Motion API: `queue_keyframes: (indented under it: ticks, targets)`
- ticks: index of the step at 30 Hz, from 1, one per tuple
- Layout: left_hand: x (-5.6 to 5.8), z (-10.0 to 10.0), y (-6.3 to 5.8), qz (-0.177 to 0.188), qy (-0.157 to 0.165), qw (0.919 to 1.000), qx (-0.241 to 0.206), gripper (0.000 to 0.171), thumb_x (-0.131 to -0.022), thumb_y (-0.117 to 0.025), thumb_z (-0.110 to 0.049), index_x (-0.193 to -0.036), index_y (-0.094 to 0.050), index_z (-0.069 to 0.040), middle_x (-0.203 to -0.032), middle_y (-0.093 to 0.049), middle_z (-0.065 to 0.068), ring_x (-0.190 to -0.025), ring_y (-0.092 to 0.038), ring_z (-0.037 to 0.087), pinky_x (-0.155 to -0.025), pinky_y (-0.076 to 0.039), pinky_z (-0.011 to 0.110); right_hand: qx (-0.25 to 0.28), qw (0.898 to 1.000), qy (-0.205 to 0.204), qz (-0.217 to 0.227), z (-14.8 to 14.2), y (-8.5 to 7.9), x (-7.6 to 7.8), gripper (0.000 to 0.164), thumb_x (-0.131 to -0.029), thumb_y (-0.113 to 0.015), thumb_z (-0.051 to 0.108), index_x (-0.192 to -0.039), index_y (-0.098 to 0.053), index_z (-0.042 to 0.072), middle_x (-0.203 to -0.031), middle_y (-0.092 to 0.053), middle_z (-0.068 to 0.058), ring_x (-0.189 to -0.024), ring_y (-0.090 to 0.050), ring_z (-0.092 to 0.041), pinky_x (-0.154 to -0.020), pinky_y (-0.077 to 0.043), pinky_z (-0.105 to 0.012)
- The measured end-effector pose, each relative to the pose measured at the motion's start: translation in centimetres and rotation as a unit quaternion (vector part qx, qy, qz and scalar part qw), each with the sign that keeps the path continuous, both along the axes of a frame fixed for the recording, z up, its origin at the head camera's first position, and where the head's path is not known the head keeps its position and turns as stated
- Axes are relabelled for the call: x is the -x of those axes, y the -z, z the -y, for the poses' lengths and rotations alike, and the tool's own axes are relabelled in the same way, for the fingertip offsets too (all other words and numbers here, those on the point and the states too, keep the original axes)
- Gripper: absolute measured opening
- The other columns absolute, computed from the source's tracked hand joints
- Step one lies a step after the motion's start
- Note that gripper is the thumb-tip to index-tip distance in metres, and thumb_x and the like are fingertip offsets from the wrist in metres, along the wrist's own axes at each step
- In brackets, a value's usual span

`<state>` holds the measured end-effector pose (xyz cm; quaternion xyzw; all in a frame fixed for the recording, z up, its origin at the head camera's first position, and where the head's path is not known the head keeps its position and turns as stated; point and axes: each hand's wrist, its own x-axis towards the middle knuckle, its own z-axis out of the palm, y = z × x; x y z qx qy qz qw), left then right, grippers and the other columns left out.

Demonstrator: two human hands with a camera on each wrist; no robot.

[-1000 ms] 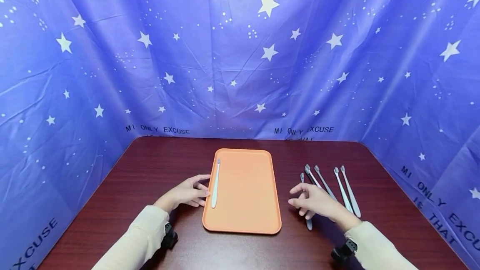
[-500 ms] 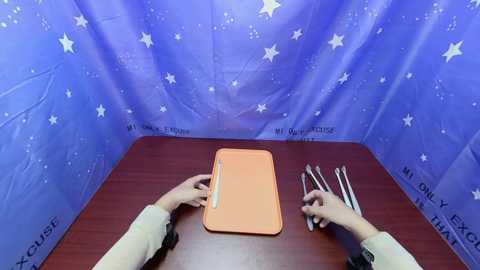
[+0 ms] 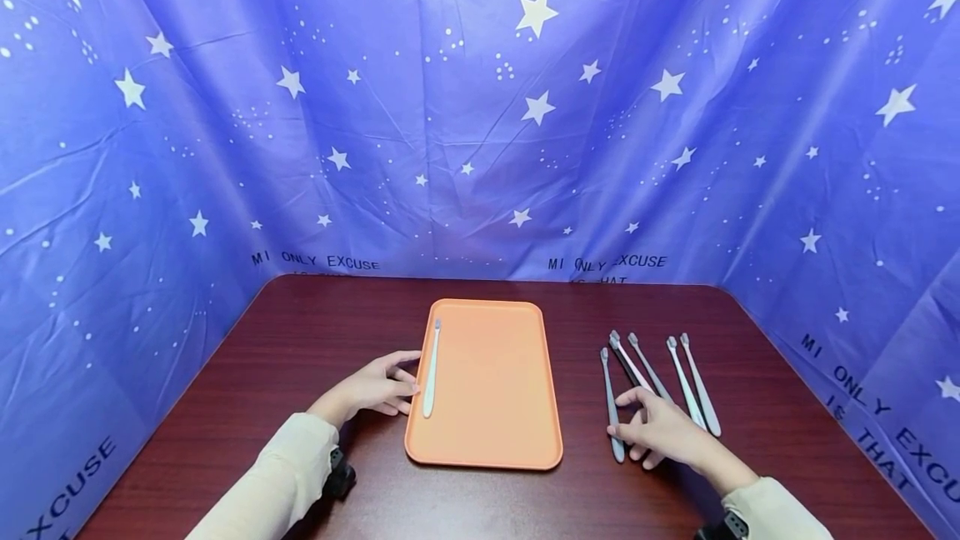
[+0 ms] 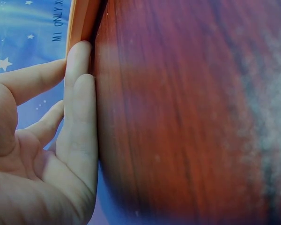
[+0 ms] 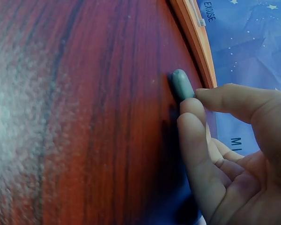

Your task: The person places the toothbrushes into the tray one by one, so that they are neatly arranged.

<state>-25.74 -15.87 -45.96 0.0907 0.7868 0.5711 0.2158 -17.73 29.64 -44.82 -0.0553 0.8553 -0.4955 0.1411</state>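
My left hand (image 3: 381,383) rests at the left edge of an orange tray (image 3: 491,382), its thumb and extended fingers touching the rim. In the left wrist view, fingers (image 4: 82,108) lie straight against the tray's outer wall (image 4: 84,21). A white toothbrush (image 3: 431,369) lies lengthwise along the tray's left side. On the right, my right hand (image 3: 660,430) pinches a grey toothbrush (image 3: 610,394) near the lower handle, between thumb and fingertips. The handle's rounded end (image 5: 181,83) pokes out past the fingertips in the right wrist view, close over the table.
Beyond my right hand, several toothbrushes lie fanned out, among them a grey one (image 3: 648,365) and a white one (image 3: 701,386). All stand on a dark red wooden table (image 3: 337,315). A blue star-patterned cloth (image 3: 480,123) hangs around its back and sides.
My right hand has moved right and slightly toward me, onto the lower handle of the leftmost grey toothbrush. The left hand and tray stay in place.
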Motion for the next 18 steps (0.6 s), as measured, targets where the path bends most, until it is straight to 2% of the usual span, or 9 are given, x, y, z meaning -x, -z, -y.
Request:
queue_keyframes:
  ticks: [5,12,18]
  targets:
    - [0.05,-0.02,-0.01,0.000,0.001,1.0000,-0.001,0.071,-0.092,-0.069,-0.010,-0.154,-0.034,-0.005,-0.108,-0.063,0.011,-0.077,-0.073,0.028,-0.064,-0.055,0.037,0.005,1.000,0.002,-0.003,-0.01,0.20,-0.06,0.056,-0.089,-0.075,0.016,-0.127,-0.042,-0.009,-0.074,-0.060,-0.009,-0.062,-0.066,-0.026,-0.050,-0.055,-0.041]
    - [0.05,0.01,0.04,-0.002,0.000,1.0000,-0.001,0.071,-0.093,-0.069,-0.011,-0.154,-0.033,-0.004,-0.108,-0.063,0.011,-0.076,-0.073,0.027,-0.062,-0.055,0.035,-0.020,0.999,0.016,-0.028,0.58,0.00,-0.20,0.057,-0.086,-0.079,0.015,-0.125,-0.046,-0.009,-0.073,-0.061,-0.008,-0.061,-0.065,-0.026,-0.051,-0.055,-0.041]
    - [0.05,-0.04,0.08,-0.002,0.001,1.0000,0.003,0.071,-0.093,-0.069,-0.011,-0.154,-0.033,-0.004,-0.107,-0.064,0.011,-0.076,-0.073,0.027,-0.062,-0.055,0.036,-0.016,0.999,0.022,-0.018,0.71,0.14,-0.20,0.056,-0.086,-0.079,0.014,-0.125,-0.048,-0.011,-0.072,-0.061,-0.009,-0.061,-0.066,-0.026,-0.052,-0.056,-0.041]
